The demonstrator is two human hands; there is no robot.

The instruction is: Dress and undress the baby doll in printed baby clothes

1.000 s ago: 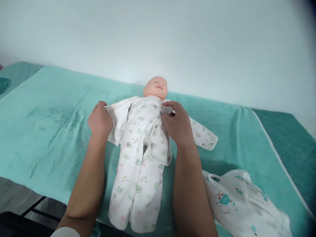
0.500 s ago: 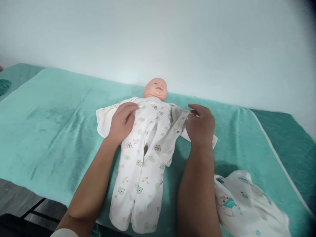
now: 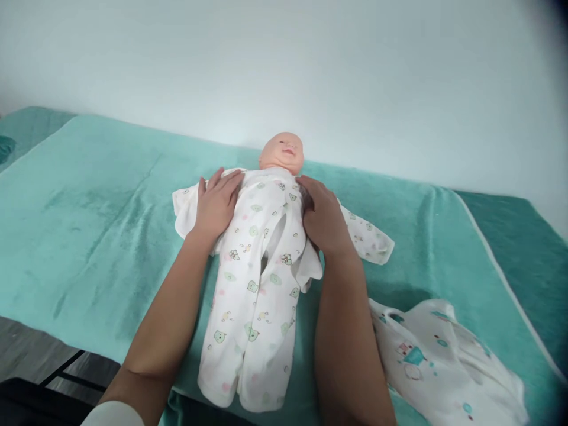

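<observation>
A baby doll [image 3: 280,151] lies on its back, its bald head toward the wall. White printed baby clothes [image 3: 248,284] cover its body, with a gap in the cloth at the crotch. One printed sleeve [image 3: 370,239] spreads out to the right; another lies to the left. My left hand [image 3: 217,204] rests flat with fingers apart on the clothes at the doll's left-of-view shoulder. On the other side of the chest, my right hand [image 3: 323,216] lies over the cloth, fingers extended toward the doll's neck, its thumb side partly hidden.
A second white printed garment [image 3: 448,361] lies crumpled at the lower right. Green towelling [image 3: 106,207] covers the table, with a darker green cover [image 3: 519,254] at the right. A pale wall stands behind; a dark frame shows at the lower left.
My right hand has moved left from beside the open flap onto the doll's chest side, and the flap is folded inward. The right sleeve now shows more fully. My left hand's fingers have spread.
</observation>
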